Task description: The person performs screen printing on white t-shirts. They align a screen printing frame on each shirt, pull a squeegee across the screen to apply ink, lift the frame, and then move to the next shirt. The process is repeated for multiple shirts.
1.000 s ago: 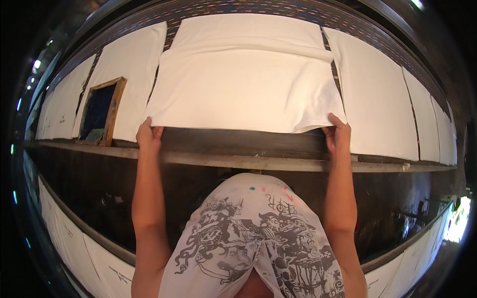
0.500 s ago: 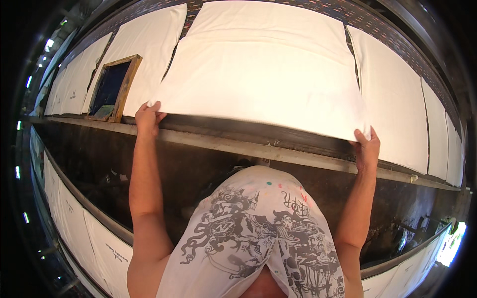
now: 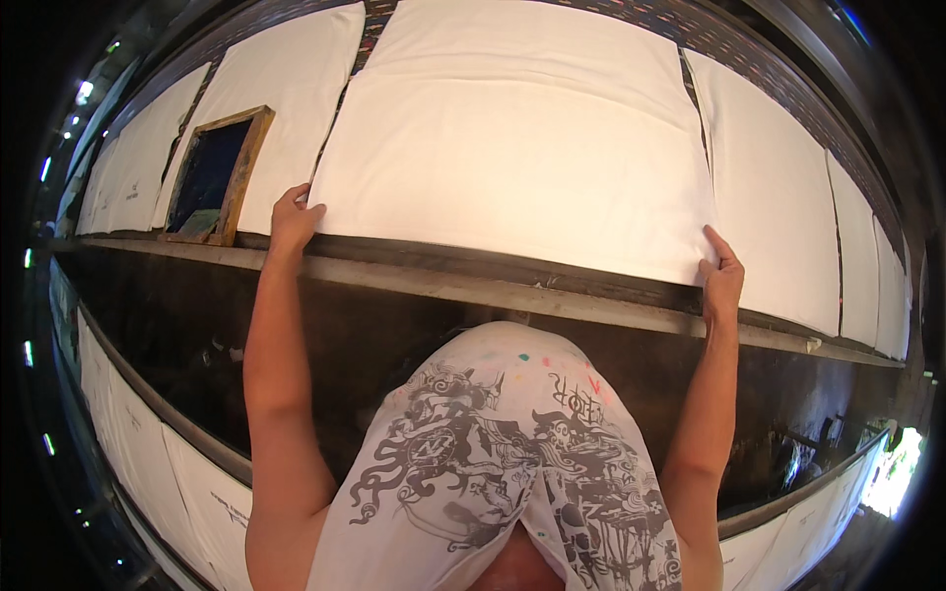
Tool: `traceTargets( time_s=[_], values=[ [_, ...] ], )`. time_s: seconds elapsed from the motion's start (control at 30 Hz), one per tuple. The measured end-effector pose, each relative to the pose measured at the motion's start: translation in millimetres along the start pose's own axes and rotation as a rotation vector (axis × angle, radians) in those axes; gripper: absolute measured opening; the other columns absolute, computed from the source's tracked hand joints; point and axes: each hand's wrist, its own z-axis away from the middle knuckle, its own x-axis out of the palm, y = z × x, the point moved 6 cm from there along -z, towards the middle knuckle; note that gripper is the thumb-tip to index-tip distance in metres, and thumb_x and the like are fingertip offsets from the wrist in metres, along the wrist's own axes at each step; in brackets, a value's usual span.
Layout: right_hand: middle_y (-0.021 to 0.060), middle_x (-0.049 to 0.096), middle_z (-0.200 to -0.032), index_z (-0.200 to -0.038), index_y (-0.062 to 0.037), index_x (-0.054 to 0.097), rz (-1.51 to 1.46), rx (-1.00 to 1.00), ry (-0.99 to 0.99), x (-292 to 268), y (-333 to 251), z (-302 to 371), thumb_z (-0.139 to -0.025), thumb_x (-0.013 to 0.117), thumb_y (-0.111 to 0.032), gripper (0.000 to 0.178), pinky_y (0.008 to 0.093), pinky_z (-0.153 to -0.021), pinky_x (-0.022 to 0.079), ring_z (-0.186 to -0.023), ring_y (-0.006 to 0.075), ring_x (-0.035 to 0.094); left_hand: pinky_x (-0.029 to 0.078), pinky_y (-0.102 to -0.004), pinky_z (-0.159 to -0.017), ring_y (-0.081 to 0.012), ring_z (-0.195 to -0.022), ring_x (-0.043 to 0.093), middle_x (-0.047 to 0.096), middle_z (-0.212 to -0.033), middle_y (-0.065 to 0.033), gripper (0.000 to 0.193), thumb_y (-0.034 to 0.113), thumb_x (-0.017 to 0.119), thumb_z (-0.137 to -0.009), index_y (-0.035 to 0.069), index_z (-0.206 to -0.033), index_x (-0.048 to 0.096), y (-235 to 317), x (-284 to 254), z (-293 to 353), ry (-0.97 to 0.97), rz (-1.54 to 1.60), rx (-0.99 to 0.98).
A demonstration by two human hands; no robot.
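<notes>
A white cloth panel [image 3: 512, 158] lies spread on the long table in front of me, with a few shallow creases across its far part. At its near left corner is my left hand [image 3: 296, 219], thumb and forefinger apart and touching the cloth's edge. My right hand [image 3: 722, 281] rests by the near right corner, forefinger stretched out along the side edge and thumb bent apart from it. Neither hand grips the fabric. Left of my left hand, a wooden-framed printing screen [image 3: 254, 163] with dark blue mesh lies on the neighbouring white cloth [image 3: 296, 74].
More white cloths [image 3: 769, 187] lie in a row along the table, narrow gaps between them. A pale ledge [image 3: 434, 284] runs along the table's near side. Behind me stands another table with printed white cloths [image 3: 202, 492]. The dark floor [image 3: 168, 325] lies between.
Both hands have let go of the cloth's near corners, which they were pinching. The near edge has come down flat onto the table, and the fingers have spread.
</notes>
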Motion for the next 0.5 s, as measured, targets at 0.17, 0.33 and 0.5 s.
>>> traceTargets(
  time_s=[0.17, 0.33, 0.5],
  values=[
    [0.0144, 0.077, -0.152, -0.153, -0.0026, 0.076, 0.138, -0.078, 0.072, -3.1, 2.0, -3.3, -0.091, 0.057, 0.012, 0.067, 0.0326, -0.120, 0.050, -0.135, 0.0231, 0.072, 0.060, -0.0338, -0.083, -0.0163, -0.086, 0.073, 0.077, -0.098, -0.0052, 0.067, 0.004, 0.087, -0.092, 0.000, -0.156, 0.070, 2.8, 5.5, 11.0, -0.019, 0.091, -0.012],
    [0.0141, 0.081, -0.143, -0.150, -0.0025, 0.078, 0.274, -0.028, 0.075, 2.8, 18.6, -0.3, -0.090, 0.058, 0.011, 0.065, 0.0328, -0.116, 0.052, -0.130, 0.0223, 0.074, 0.060, -0.0327, -0.081, -0.0143, -0.083, 0.071, 0.076, -0.095, -0.0034, 0.063, 0.005, 0.088, -0.093, 0.000, -0.154, 0.071, -9.4, 1.5, 5.4, -0.017, 0.075, 0.014],
    [0.0155, 0.081, -0.144, -0.150, -0.0018, 0.077, 0.279, -0.032, 0.078, -2.5, 13.4, 2.2, -0.090, 0.057, 0.010, 0.064, 0.0326, -0.116, 0.052, -0.132, 0.0234, 0.074, 0.059, -0.0417, -0.100, -0.0271, -0.110, 0.073, 0.076, -0.121, -0.0145, 0.072, 0.007, 0.087, -0.094, 0.000, -0.162, 0.063, 19.2, 2.4, 15.7, 0.062, -0.201, 0.170]
  ],
)
